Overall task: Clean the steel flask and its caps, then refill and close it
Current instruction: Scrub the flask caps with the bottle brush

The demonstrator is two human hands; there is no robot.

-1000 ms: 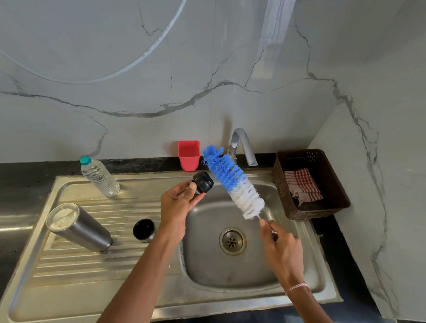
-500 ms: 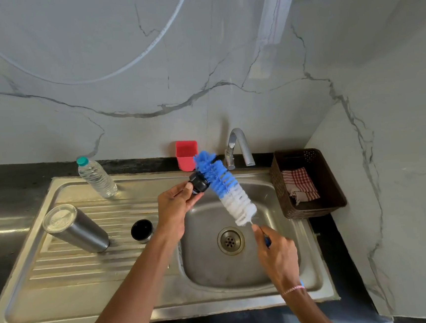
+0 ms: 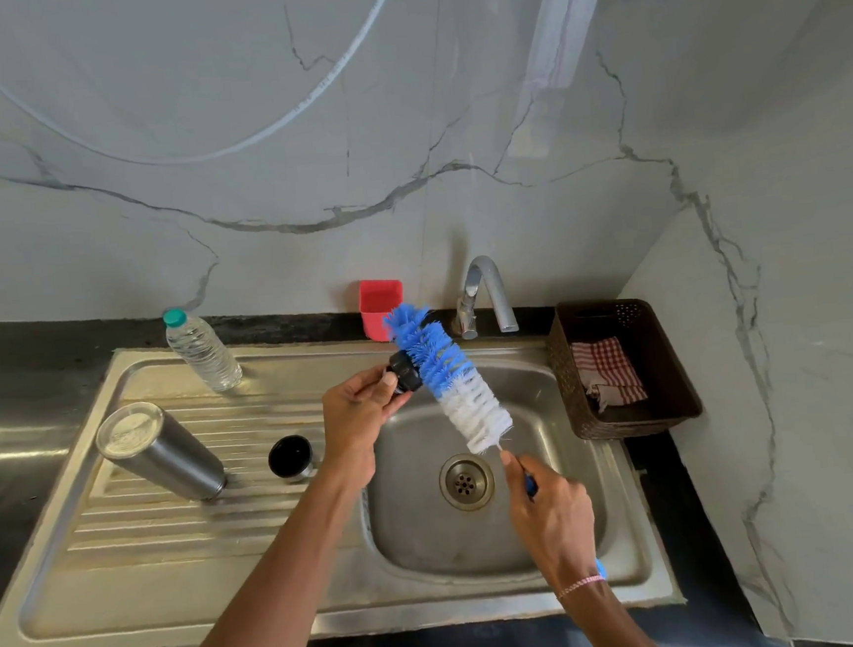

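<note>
One cap is being pinched by the left hand. A brush is being gripped by the right hand.

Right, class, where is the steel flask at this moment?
In the head view, the steel flask stands on the drainboard left of the basin, with the cup cap just to its right and the water bottle behind it.

Left hand pinches small black cap above sink basin. Blue bristles of bottle brush touch cap. Right hand grips brush handle. Steel flask on drainboard, apparently mouth-down; dark cup cap near it.
</note>
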